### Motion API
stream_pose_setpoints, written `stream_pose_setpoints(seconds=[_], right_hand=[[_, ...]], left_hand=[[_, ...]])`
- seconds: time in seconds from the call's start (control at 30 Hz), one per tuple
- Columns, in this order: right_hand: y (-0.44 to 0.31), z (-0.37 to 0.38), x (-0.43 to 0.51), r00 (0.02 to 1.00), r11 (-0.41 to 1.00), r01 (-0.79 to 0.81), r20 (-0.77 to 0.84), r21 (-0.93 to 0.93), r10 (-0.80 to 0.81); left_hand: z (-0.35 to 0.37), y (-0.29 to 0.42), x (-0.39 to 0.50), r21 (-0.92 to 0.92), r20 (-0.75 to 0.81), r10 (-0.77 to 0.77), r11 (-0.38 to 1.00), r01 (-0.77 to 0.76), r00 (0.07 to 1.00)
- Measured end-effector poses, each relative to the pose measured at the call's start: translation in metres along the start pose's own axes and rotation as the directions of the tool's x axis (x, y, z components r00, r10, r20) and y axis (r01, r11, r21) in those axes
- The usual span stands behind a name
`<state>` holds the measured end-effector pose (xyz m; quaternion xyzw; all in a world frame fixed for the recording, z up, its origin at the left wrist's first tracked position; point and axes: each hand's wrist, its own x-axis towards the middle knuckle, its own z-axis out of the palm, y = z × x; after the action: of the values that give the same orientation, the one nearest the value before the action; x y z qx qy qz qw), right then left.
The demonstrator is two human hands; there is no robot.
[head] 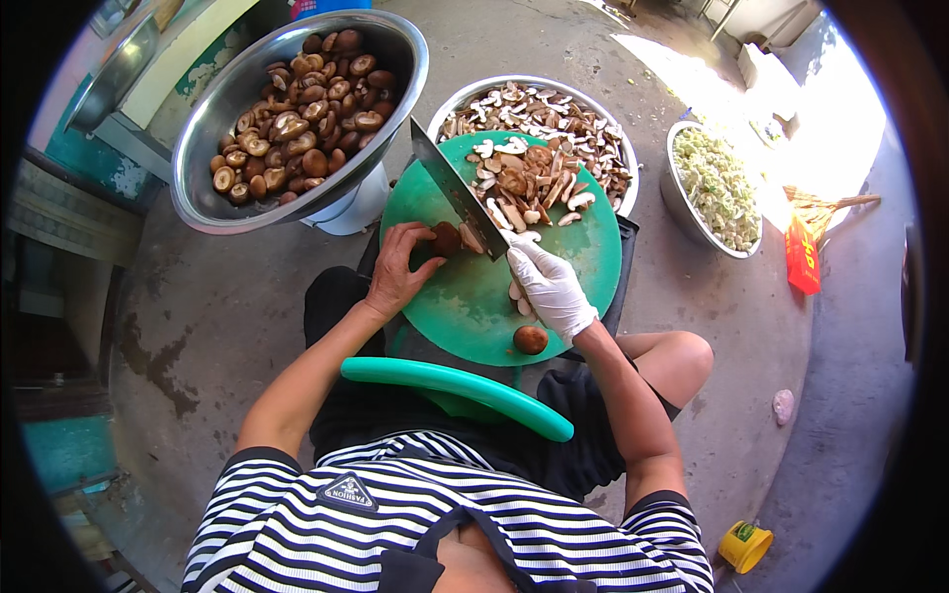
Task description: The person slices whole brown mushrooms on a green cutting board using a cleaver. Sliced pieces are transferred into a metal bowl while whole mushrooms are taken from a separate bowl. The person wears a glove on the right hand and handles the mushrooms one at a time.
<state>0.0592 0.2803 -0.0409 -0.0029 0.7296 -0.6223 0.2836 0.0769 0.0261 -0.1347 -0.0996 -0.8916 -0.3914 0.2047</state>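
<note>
My bare left hand (404, 259) holds a brown mushroom (445, 239) by its cap against the round green cutting board (445, 319). In a white glove, my right hand (550, 285) grips a cleaver (461, 194), its blade slanting up and left beside that mushroom. A cut slice (470, 238) lies between the mushroom and the blade. Sliced mushrooms (530, 181) are heaped on the board's far side. One whole mushroom (530, 340) rests near the board's front edge, and a few pale slices show partly under my right hand.
A large steel basin (194, 159) of whole mushrooms stands left on a white bucket (356, 204). Behind the board, another basin (632, 159) holds sliced mushrooms. At right are a basin (686, 196) of chopped pale-green vegetable, a broom (815, 207) and a red box (802, 256).
</note>
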Motion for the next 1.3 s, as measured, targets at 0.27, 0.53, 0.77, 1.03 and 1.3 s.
stream_pose_setpoints(seconds=[0.27, 0.53, 0.77, 1.03, 1.3], right_hand=[[0.001, -0.010, 0.023, 0.991, 0.998, 0.063, -0.120, 0.005, -0.062], [0.002, -0.009, 0.022, 0.992, 0.997, 0.073, -0.108, 0.007, -0.072], [-0.011, -0.008, 0.015, 0.986, 0.977, 0.148, -0.095, 0.155, -0.134], [-0.011, -0.005, 0.018, 0.993, 0.994, 0.078, -0.089, 0.072, -0.071], [-0.006, -0.002, 0.019, 0.998, 0.999, -0.005, -0.058, 0.034, 0.007]], left_hand=[[0.037, -0.004, 0.045, -0.080, 0.012, 0.144, 0.987, -0.142, 0.990], [0.046, -0.003, 0.049, -0.078, -0.006, 0.149, 0.986, -0.149, 0.989], [0.047, -0.007, 0.046, -0.112, -0.025, 0.142, 0.983, -0.144, 0.990], [0.045, -0.004, 0.046, -0.081, -0.042, 0.152, 0.985, -0.155, 0.988], [0.046, -0.007, 0.046, -0.083, -0.038, 0.171, 0.981, -0.173, 0.985]])
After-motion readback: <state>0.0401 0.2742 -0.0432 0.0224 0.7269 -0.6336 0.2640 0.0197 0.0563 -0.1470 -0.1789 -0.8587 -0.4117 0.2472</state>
